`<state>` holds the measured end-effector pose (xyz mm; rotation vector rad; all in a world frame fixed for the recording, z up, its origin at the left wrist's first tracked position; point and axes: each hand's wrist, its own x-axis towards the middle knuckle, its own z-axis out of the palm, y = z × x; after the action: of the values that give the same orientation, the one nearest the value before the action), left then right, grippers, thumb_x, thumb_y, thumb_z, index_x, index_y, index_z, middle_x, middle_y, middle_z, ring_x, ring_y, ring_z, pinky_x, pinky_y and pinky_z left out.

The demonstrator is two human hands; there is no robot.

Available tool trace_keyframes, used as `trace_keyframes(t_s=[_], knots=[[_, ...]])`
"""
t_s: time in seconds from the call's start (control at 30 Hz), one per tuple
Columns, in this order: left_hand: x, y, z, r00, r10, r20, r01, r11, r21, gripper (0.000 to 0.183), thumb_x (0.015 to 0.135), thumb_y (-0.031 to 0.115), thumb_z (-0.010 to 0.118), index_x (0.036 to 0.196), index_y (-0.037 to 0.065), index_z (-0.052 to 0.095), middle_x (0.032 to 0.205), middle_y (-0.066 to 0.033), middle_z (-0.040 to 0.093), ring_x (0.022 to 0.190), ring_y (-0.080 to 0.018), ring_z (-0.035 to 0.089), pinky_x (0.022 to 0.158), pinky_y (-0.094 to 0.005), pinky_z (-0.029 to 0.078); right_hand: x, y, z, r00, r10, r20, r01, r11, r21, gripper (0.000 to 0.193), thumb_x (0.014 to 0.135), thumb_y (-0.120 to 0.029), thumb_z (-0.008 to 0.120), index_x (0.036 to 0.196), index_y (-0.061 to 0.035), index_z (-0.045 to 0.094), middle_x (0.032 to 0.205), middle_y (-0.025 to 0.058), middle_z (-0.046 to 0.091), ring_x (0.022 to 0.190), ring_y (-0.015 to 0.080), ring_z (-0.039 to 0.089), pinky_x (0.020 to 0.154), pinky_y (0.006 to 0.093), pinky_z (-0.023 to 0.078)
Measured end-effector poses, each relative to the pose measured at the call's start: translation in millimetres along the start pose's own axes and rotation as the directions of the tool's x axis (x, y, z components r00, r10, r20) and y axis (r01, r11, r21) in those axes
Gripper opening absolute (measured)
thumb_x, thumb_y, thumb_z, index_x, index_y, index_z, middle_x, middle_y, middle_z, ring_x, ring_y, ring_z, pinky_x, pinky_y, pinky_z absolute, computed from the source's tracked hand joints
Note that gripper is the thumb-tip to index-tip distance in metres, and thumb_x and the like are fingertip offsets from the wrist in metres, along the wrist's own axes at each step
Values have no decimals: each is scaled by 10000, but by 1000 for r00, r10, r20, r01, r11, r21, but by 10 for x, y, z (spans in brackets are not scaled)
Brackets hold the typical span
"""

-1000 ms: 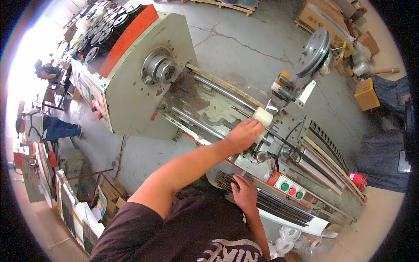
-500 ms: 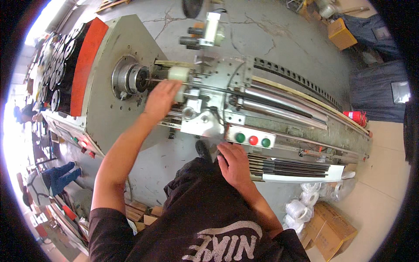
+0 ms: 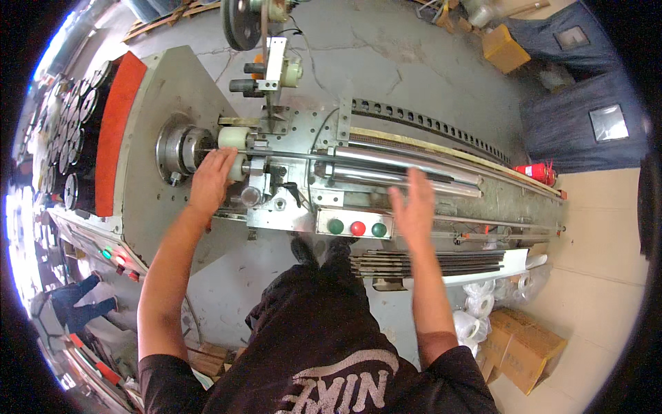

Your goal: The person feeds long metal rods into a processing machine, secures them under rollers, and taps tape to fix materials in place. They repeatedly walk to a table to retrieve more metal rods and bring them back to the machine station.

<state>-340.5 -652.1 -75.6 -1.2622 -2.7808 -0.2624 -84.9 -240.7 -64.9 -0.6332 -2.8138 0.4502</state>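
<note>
A long, thin dark rod (image 3: 286, 154) lies lengthwise along a machine bed, its left end at the round metal chuck (image 3: 181, 153). My left hand (image 3: 212, 183) is closed around that end, between the chuck and two white rollers (image 3: 233, 136); its fingertips are partly hidden. My right hand (image 3: 414, 205), slightly blurred, is raised near the shiny steel cylinders (image 3: 372, 157) that flank the rod, with thumb and fingers apart and nothing in it. A button box (image 3: 355, 225) with green and red buttons sits on the carriage (image 3: 279, 219) between my arms.
Several dark rods (image 3: 434, 262) lie on a rack along the near side. A large wheel (image 3: 241, 24) and belt stand behind the carriage. An orange-edged housing (image 3: 118, 138) is at left, a fire extinguisher (image 3: 536, 172) at right, with cardboard boxes (image 3: 524, 348) lower right.
My right hand has lifted from beside the button box and moved right and forward toward the steel cylinders, opening out. My left hand remains at the rod's chuck end. The view has shifted.
</note>
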Motion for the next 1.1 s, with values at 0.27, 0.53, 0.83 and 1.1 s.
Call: trace_keyframes(t_s=[0.27,0.53,0.83,1.1], knots=[[-89,-26,168,992,-12,-128,11,1000,-8,734,769,-24,708,1470,119,544,1412,-117,617,1316,-335,579,1170,-446,445,403,897,182,993,22,113,-8,992,-124,752,1048,-455,562,1561,61,370,1623,290,364,1530,446,305,1271,517,211],[-40,85,46,969,-202,-140,191,978,-86,730,854,-63,579,1556,30,401,1440,-193,558,1346,-374,532,1207,-450,395,382,847,208,991,-31,131,58,976,-208,775,1078,-504,473,1605,37,298,1662,261,305,1558,405,255,1285,503,179],[6,12,246,979,-172,-110,188,970,153,720,891,-34,577,1565,-66,326,1553,-244,463,1460,-368,447,1261,-442,312,334,877,211,986,-87,140,113,975,-191,770,1063,-457,534,1603,40,301,1661,265,304,1557,408,259,1283,500,185],[2,-92,305,981,-190,-48,196,944,267,752,881,24,640,1568,-54,344,1527,-207,502,1451,-333,466,1259,-420,314,289,808,215,987,-130,99,148,968,-203,730,1046,-406,587,1575,36,350,1635,264,349,1532,413,309,1272,516,211]])
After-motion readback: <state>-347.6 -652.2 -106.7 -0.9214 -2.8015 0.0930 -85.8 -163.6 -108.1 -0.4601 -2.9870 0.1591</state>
